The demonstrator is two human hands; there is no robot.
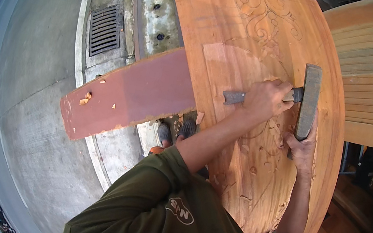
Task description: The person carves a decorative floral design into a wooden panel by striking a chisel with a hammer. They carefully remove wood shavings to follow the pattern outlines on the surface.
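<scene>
On the panel's right half, carving wood.
My left hand (264,98) grips a stiff steel chisel (233,97) mid-shaft; my right hand (301,149) clasps the heavy wooden mallet (308,100) over the carved panel (240,36).

The chisel (235,96) is a flat, dull grey metal tool, lying nearly level across the panel; its broad end juts out to the left of the left hand (265,99), whose grip is closed around its shaft, while the far end points right toward the mallet. The mallet (308,102) is a long, worn grey-brown wooden block, standing roughly vertical in the view, its side meeting the chisel's end. The right hand (301,148) clasps its lower part from beneath. Both tools sit over the carved wooden panel (240,36), a large orange-brown slab with incised scrollwork near its top and rough cut leaf shapes and chips around the hands.
</scene>
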